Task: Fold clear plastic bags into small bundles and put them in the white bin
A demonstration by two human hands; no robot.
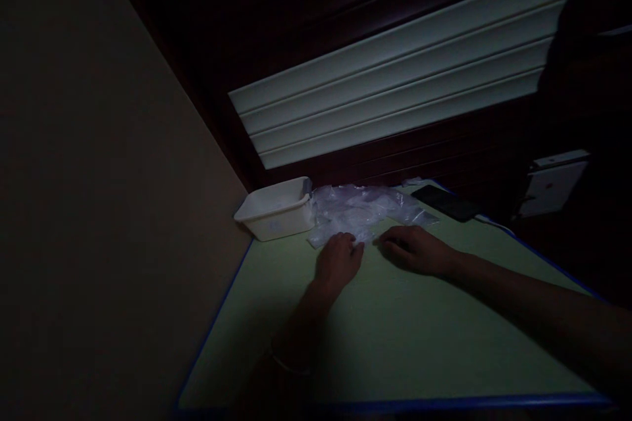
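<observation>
A heap of clear plastic bags (353,207) lies at the far side of the green table. My left hand (339,259) is at the near edge of the heap, its fingers curled and touching the plastic; what they hold is too dark to make out. To its right, my right hand (412,248) rests low over the table just in front of the bags, fingers bent together towards the thumb. Whatever is between those fingers, if anything, is too small to tell.
A white plastic basket (276,210) stands left of the bags, by the wall. Behind them on the right lies a dark phone (447,202) with a white cable (495,224). The green table (395,342) has a blue edge; a slatted panel (395,59) rises behind.
</observation>
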